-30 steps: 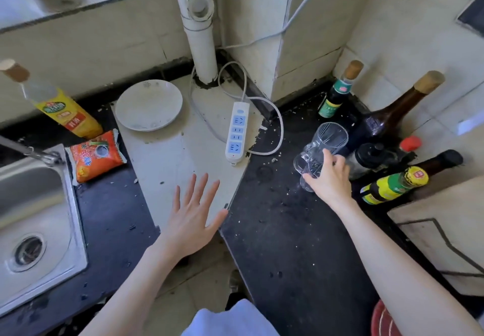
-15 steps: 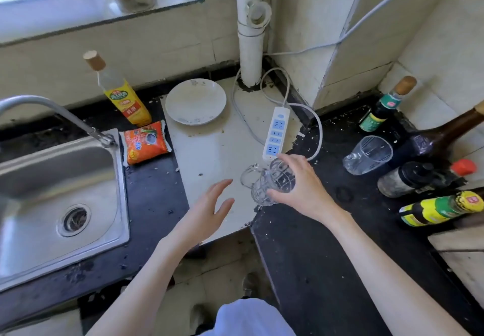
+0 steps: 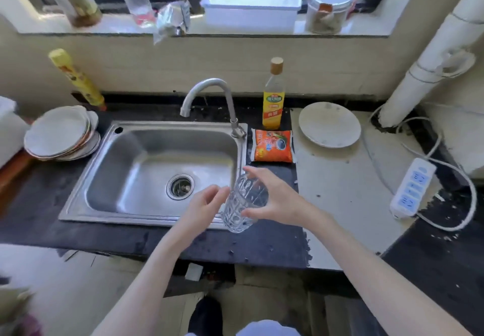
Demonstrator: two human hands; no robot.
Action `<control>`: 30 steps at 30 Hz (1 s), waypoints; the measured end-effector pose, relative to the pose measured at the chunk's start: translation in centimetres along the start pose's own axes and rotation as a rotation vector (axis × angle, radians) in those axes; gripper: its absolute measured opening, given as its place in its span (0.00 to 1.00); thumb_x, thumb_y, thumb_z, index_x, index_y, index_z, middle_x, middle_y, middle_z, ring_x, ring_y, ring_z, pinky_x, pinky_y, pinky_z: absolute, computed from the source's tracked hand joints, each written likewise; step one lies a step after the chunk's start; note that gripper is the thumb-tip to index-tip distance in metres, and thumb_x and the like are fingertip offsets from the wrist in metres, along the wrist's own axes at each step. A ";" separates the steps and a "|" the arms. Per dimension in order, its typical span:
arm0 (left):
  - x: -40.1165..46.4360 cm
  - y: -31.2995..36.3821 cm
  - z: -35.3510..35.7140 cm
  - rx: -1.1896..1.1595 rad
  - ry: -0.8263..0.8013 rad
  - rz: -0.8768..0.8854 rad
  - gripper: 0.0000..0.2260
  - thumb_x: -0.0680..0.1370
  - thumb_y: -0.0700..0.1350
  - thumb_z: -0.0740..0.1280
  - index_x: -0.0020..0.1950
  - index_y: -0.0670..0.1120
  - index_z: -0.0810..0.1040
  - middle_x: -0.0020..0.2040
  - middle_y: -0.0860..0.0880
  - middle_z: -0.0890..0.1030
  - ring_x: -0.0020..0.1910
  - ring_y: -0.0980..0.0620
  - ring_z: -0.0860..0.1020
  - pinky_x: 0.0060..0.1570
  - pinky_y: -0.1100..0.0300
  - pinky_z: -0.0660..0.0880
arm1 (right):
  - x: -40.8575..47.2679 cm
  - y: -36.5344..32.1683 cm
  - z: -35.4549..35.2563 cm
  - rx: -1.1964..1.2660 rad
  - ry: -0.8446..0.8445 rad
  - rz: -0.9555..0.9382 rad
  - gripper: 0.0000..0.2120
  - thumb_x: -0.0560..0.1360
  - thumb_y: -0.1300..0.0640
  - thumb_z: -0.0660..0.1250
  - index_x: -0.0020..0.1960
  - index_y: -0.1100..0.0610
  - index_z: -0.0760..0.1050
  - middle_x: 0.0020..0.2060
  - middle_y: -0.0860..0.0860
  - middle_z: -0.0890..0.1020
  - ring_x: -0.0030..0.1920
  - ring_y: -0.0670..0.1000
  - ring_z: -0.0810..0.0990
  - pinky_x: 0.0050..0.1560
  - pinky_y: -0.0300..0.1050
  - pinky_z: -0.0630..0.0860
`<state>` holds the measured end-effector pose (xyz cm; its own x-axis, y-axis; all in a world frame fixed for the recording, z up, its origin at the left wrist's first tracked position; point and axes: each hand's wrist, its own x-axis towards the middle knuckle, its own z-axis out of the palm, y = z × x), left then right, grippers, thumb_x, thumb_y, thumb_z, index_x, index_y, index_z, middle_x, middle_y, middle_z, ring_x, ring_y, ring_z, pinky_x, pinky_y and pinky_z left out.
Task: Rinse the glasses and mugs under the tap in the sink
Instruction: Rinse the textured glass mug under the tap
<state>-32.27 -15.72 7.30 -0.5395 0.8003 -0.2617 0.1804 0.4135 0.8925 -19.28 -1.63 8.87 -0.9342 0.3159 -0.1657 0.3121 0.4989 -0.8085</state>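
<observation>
A: Large items, counted?
B: One bench, dark, carrying one steel sink and one tap.
A: Mid-size?
B: One stack of plates sitting left, one single plate lying right.
A: Small?
B: One glass, hovering over the sink's near right corner. The right hand is gripping it, fingers curled around; the left hand is reaching beside it, fingers loosely bent, contact unclear.

the right hand holds a clear glass over the front right corner of the sink; the left hand is just beside it, fingers loose.
</observation>
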 end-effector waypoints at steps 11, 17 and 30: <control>7.7 -8.5 -14.2 -0.114 0.071 -0.112 0.20 0.79 0.55 0.57 0.47 0.37 0.74 0.40 0.45 0.73 0.40 0.51 0.70 0.43 0.55 0.66 | 15.2 -2.3 6.5 0.055 0.000 0.267 0.38 0.67 0.39 0.70 0.72 0.46 0.59 0.68 0.41 0.66 0.64 0.40 0.67 0.64 0.41 0.65; 12.0 -10.7 -16.0 -0.157 0.114 -0.136 0.22 0.78 0.54 0.59 0.47 0.33 0.73 0.39 0.46 0.71 0.39 0.53 0.67 0.41 0.56 0.63 | 20.9 2.7 4.6 -0.082 0.349 0.459 0.20 0.77 0.54 0.63 0.67 0.59 0.69 0.61 0.56 0.76 0.58 0.54 0.76 0.55 0.46 0.71; 16.9 -11.3 -13.9 -0.202 0.183 -0.137 0.13 0.80 0.45 0.59 0.36 0.43 0.67 0.34 0.46 0.62 0.35 0.53 0.61 0.36 0.57 0.58 | 28.3 9.5 3.2 -0.266 0.617 0.455 0.13 0.78 0.64 0.57 0.56 0.67 0.76 0.54 0.64 0.77 0.55 0.62 0.73 0.52 0.49 0.68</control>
<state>-54.81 -12.92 -2.08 -0.6898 0.6441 -0.3308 -0.0614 0.4031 0.9131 -43.32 9.49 -5.26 -0.4670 0.8833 -0.0416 0.7416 0.3656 -0.5625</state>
